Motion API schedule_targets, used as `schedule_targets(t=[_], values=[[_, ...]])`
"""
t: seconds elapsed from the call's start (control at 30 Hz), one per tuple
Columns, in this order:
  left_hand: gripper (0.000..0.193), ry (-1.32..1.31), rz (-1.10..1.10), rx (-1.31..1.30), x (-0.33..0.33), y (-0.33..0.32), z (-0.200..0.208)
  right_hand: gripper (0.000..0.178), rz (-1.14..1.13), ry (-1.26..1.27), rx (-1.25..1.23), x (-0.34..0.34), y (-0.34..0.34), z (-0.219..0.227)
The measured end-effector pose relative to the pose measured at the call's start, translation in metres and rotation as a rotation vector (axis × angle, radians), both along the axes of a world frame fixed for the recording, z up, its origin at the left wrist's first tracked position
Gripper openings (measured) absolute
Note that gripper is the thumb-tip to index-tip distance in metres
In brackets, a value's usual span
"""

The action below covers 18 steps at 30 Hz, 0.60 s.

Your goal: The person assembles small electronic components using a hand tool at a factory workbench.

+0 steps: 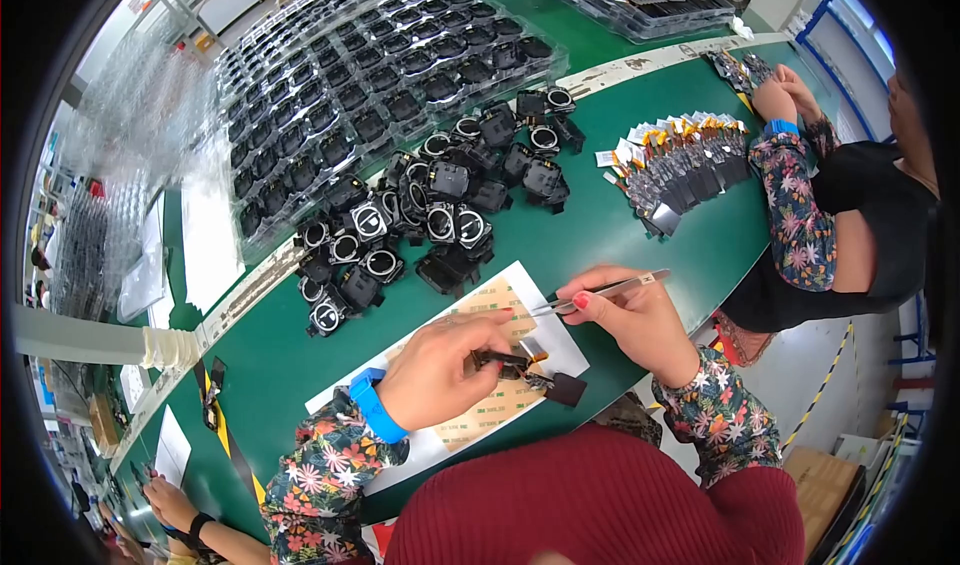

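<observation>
My left hand [440,370] is closed on a small black electronic part [512,360]; its index finger reaches out over a tan adhesive sheet [470,427]. A gold flex cable and a flat dark square panel [567,390] extend from the part on its right. In my right hand [635,325] is a pair of metal tweezers [640,281], pinched between thumb and fingers, their tips pointing left over the sheet near my left fingertip. Whether the tips grip anything is too small to tell. White backing paper [345,397] lies beneath the adhesive sheet on the green table.
Black housings with round rings [440,222] are heaped ahead, before clear trays of black parts [370,95]. To the right lies a fanned row of flex-cable modules [690,165]. A co-worker's hands [785,95] work at far right; another person's hand [172,502] shows at lower left.
</observation>
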<state>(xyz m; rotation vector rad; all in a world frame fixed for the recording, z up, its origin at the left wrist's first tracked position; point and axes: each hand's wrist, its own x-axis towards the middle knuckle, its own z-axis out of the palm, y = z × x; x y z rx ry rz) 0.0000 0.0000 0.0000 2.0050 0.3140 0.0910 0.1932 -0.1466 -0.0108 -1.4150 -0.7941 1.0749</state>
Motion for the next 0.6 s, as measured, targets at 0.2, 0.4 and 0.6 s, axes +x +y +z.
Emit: schedule_targets(t=[0.2,0.4,0.6], values=[[0.013,-0.062,-0.007,0.081,0.000,-0.001,-0.001,0.016,-0.060,0.013,-0.050,-0.008,0.005,0.003],[0.014,-0.097,-0.020,0.056,0.002,-0.001,-0.006,0.020,-0.090,0.099,0.004,-0.010,0.007,0.000],[0.014,-0.063,0.025,0.034,0.006,-0.003,-0.001,0.020,-0.110,0.208,0.013,-0.004,0.007,0.005]])
